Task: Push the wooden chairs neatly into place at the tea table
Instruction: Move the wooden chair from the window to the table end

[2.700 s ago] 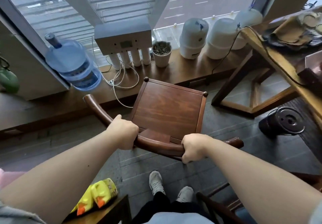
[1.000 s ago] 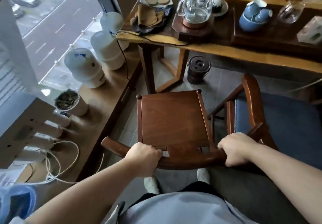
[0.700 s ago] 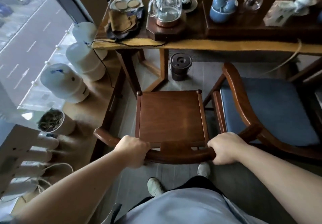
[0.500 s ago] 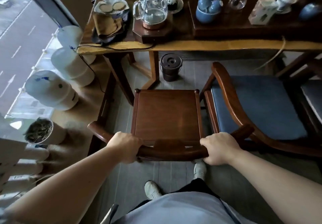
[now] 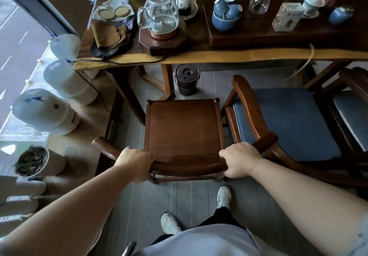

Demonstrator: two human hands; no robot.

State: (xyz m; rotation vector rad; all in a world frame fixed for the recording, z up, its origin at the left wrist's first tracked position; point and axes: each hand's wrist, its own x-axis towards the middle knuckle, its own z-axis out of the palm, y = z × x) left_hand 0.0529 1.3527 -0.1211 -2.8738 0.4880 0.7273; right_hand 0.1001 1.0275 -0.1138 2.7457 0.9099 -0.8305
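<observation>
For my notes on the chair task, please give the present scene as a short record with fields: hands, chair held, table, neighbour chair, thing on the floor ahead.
left hand: closed on the curved back rail, left part
right hand: closed on the same rail, right part
wooden chair: bare seat, faces the table, not yet under it
tea table: carries a glass kettle and blue cups
cushioned chair: close on the right, blue seat pad
dark bucket: on the floor under the table edge, ahead of the seat

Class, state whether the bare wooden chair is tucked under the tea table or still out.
Still out. The bare wooden chair shows its whole seat, short of the tea table edge.
</observation>
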